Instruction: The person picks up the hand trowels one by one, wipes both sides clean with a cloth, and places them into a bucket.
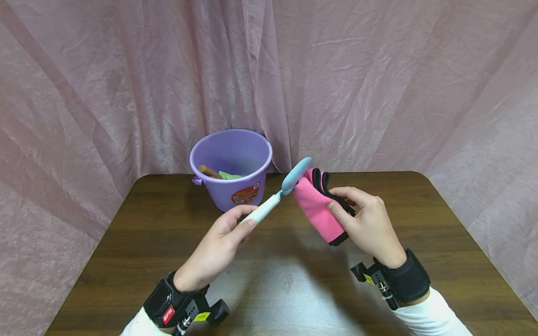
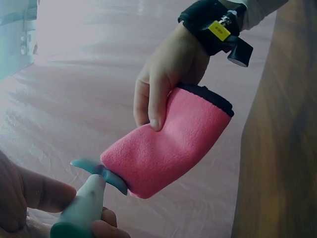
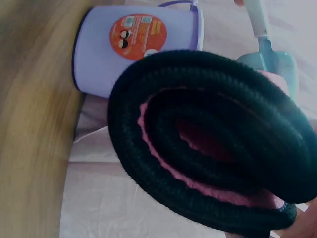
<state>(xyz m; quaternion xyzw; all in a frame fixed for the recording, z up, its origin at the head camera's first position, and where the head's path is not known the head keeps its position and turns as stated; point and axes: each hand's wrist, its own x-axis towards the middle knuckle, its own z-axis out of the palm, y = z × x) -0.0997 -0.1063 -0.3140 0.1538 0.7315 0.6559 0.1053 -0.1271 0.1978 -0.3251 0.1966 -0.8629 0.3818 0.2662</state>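
Note:
My left hand (image 1: 220,242) grips the white handle of a small garden trowel (image 1: 295,176) with a light blue blade, tilted up to the right above the table. In my right hand (image 1: 370,224) is a folded pink cloth (image 1: 317,210) with black edging, pinched between thumb and fingers. The cloth's near end touches the trowel's blade, as the left wrist view also shows with the pink cloth (image 2: 168,144) against the blue blade (image 2: 115,182). Folded layers of black edging (image 3: 148,163) fill much of the right wrist view, hiding most of the right hand there.
A purple bucket (image 1: 214,186) with an orange label stands at the back of the wooden table (image 1: 147,233), left of centre. Inside it lie a brown handle (image 1: 209,171) and a light green piece (image 1: 229,176). A pink curtain (image 1: 357,84) hangs behind the table.

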